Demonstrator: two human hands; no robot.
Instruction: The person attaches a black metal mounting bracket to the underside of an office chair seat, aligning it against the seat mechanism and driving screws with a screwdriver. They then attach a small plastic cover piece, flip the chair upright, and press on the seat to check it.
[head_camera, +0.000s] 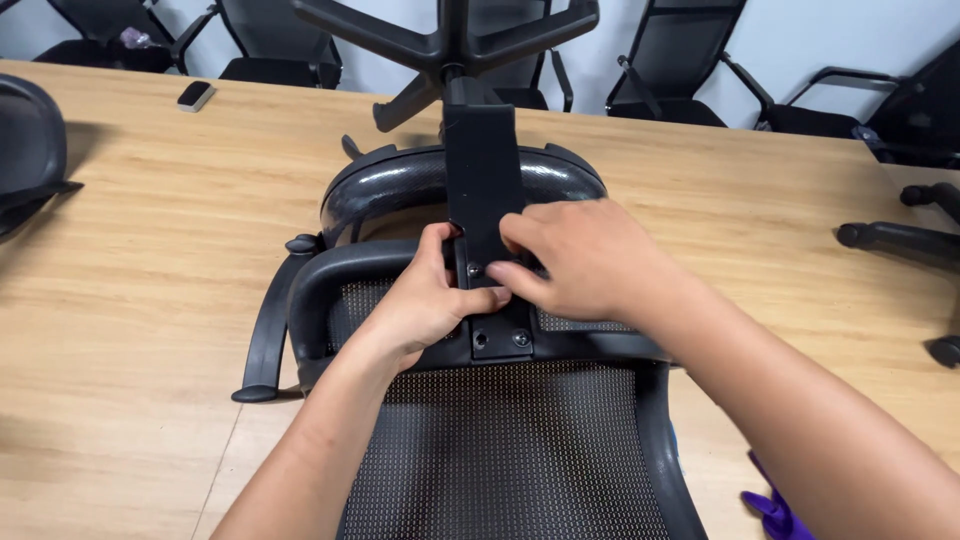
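Fingers (462, 262) of the left hand (425, 305) pinch the lower end of a black bracket (484, 190), while the right hand (585, 262) curls its fingertips onto the same spot from the other side. The bracket's long axis runs straight away from the person, joining the mesh backrest (510, 450) to the upturned seat (400, 190) on the wooden bench (150, 250). Both hands sit equally near, over the screws (498, 339).

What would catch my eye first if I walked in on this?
A black office chair lying on a wooden table, its star base sticking up at the top. In the middle, the left hand and right hand meet on the black bracket joining back and seat.
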